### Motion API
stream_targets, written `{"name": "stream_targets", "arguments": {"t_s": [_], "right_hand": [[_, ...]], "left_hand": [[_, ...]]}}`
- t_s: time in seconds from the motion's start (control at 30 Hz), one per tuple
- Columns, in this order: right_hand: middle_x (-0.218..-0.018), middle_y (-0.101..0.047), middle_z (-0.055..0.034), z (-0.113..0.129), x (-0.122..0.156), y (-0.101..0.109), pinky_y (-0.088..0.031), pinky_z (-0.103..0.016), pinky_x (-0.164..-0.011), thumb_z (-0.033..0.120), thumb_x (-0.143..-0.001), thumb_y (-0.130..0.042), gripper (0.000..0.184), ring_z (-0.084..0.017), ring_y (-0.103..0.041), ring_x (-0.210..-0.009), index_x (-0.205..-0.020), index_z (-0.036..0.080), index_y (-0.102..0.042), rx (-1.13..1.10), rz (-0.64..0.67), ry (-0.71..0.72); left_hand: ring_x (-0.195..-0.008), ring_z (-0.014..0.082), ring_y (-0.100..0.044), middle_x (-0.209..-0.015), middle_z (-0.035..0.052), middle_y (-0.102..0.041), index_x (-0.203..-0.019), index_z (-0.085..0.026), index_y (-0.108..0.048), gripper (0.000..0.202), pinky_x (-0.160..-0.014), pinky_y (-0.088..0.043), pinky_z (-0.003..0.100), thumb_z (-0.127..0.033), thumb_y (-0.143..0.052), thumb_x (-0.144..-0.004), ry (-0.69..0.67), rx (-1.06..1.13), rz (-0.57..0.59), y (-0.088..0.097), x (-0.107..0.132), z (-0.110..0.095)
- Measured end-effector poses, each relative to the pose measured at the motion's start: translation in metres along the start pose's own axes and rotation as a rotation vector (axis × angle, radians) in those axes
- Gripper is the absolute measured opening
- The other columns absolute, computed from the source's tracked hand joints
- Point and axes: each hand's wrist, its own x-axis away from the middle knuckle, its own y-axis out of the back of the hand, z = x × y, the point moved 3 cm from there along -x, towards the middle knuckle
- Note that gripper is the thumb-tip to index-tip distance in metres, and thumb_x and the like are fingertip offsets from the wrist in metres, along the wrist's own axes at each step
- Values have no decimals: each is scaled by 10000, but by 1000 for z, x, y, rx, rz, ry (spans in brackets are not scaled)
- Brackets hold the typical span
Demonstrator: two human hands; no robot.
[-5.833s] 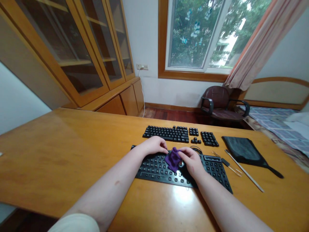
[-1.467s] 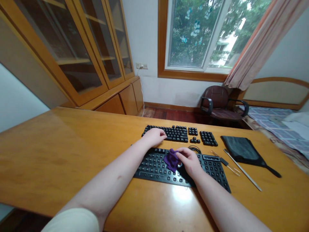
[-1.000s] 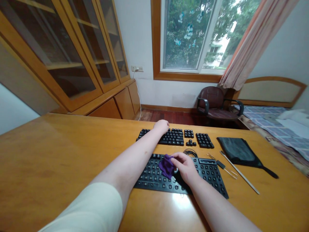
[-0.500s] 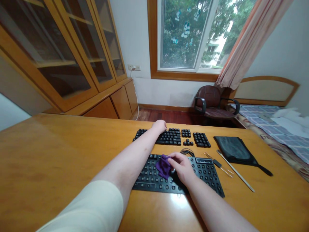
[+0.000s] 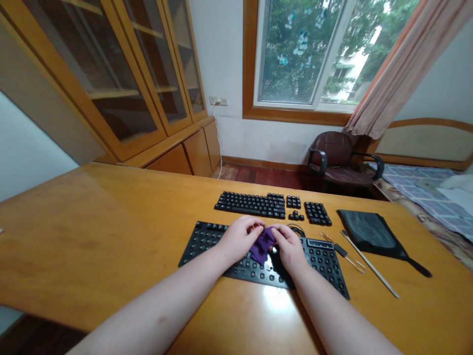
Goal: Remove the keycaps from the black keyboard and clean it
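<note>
A black keyboard base (image 5: 207,239) with its keycaps off lies on the wooden table (image 5: 111,222) in front of me. Both my hands meet over its middle. My right hand (image 5: 290,246) pinches a small purple cloth (image 5: 262,245) against the base. My left hand (image 5: 240,236) is curled with its fingertips closed on the cloth's left edge. I cannot see whether anything else is between those fingers. The removed keycaps (image 5: 251,203) lie in keyboard order just beyond the base.
To the right lie a coiled cable (image 5: 297,228), a wire puller (image 5: 345,252), a thin stick (image 5: 371,265) and a black pouch (image 5: 365,230). A number-pad block of keycaps (image 5: 317,213) sits near them. Beyond the table stand a chair (image 5: 338,160), cabinets and a bed.
My left hand reached out to the row of loose keycaps, then came back to the purple cloth. My right hand stayed on the cloth. The camera turned slightly.
</note>
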Motion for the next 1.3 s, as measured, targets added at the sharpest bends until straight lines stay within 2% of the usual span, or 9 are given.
{"name": "stream_targets", "arguments": {"t_s": [0.1,0.17,0.27,0.43,0.63,0.87,1.03,1.2,1.3], "right_hand": [[-763,-650,-24,4,-1,2,-483,-259,-524,425,-783,-622,258,-132,-556,-548,-880,189,-660,-15,-51,34],[-793,-663,-34,6,-1,3,-490,-264,-545,430,-795,-608,270,-142,-570,-584,-912,192,-661,-28,-80,50],[-803,-669,-42,7,-1,3,-507,-283,-572,448,-789,-606,296,-169,-593,-644,-932,196,-662,-61,-89,47],[-824,-681,-58,5,-1,2,-541,-341,-602,470,-728,-661,322,-191,-613,-643,-894,194,-659,-68,-66,12],[-835,-695,-64,5,1,-2,-551,-344,-630,411,-662,-741,313,-209,-637,-715,-881,196,-675,41,26,13],[-772,-696,-51,6,2,-4,-559,-325,-592,418,-643,-754,297,-197,-639,-674,-817,188,-683,45,6,7],[-852,-710,-69,4,0,0,-569,-343,-622,407,-666,-742,296,-197,-644,-694,-861,190,-690,10,-46,45],[-838,-715,-64,3,-1,-2,-567,-362,-639,388,-632,-768,296,-203,-650,-678,-858,203,-721,35,48,18],[-885,-705,-58,3,-1,0,-560,-355,-641,361,-639,-766,271,-196,-647,-682,-868,220,-732,44,71,19]], "left_hand": [[-896,163,-589,-936,25,-651,-965,-236,-660,200,-830,-457,285,-209,-499,-849,-64,-10,30,-3,22,-3],[-886,162,-587,-948,36,-641,-1004,-223,-636,209,-823,-459,285,-207,-489,-856,-71,1,-35,-2,26,0],[-876,162,-585,-947,44,-634,-995,-200,-610,183,-816,-463,289,-221,-484,-864,-70,36,-132,-1,24,8],[-881,171,-591,-904,30,-645,-904,-213,-624,110,-830,-468,303,-222,-538,-835,-83,123,-37,-7,18,15],[-794,149,-606,-952,48,-637,-961,-193,-627,213,-770,-506,292,-175,-632,-749,2,317,-40,-13,16,25],[-782,144,-597,-903,40,-641,-974,-204,-663,209,-753,-503,283,-176,-612,-774,-11,265,-76,-11,18,23],[-888,173,-599,-930,44,-654,-1003,-239,-687,225,-857,-481,329,-209,-613,-793,-71,219,-77,-8,18,21],[-857,170,-633,-949,48,-688,-1053,-215,-654,286,-824,-510,318,-191,-623,-771,42,290,-92,-13,18,27],[-781,163,-642,-864,32,-700,-909,-191,-678,173,-763,-525,297,-205,-653,-737,103,295,-125,-14,18,30]]}}
